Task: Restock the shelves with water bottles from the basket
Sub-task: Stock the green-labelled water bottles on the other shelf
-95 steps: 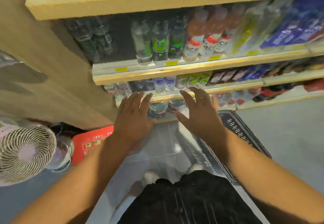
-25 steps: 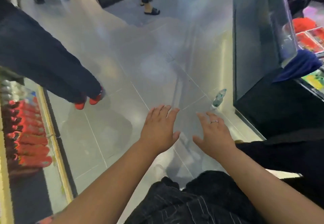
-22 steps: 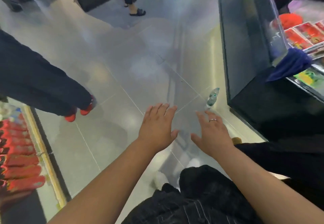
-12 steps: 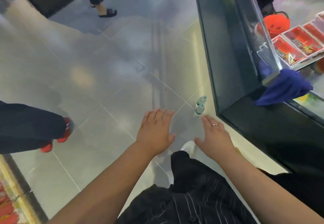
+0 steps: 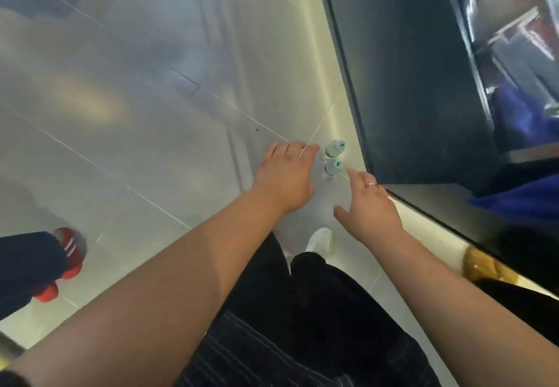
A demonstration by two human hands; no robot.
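Note:
Two small clear water bottles with green caps stand on the grey tiled floor beside a dark counter, the farther bottle (image 5: 334, 149) just behind the nearer bottle (image 5: 332, 168). My left hand (image 5: 286, 178) hovers flat with straight fingers just left of them, holding nothing. To the bottles' lower right is my right hand (image 5: 370, 205), with a ring on one finger, its fingers spread and empty. Neither hand touches a bottle. No basket or shelf is in view.
The dark counter base (image 5: 408, 84) runs along the right, with blue cloth (image 5: 520, 120) above it. Another person's dark trouser leg and red shoes (image 5: 60, 262) stand at the left. My own white shoe (image 5: 319, 240) is below my hands.
The view has swung from the drink shelves to the aisle floor. In the last second I have come closer to the bottles, and both hands now reach near them; a second bottle shows.

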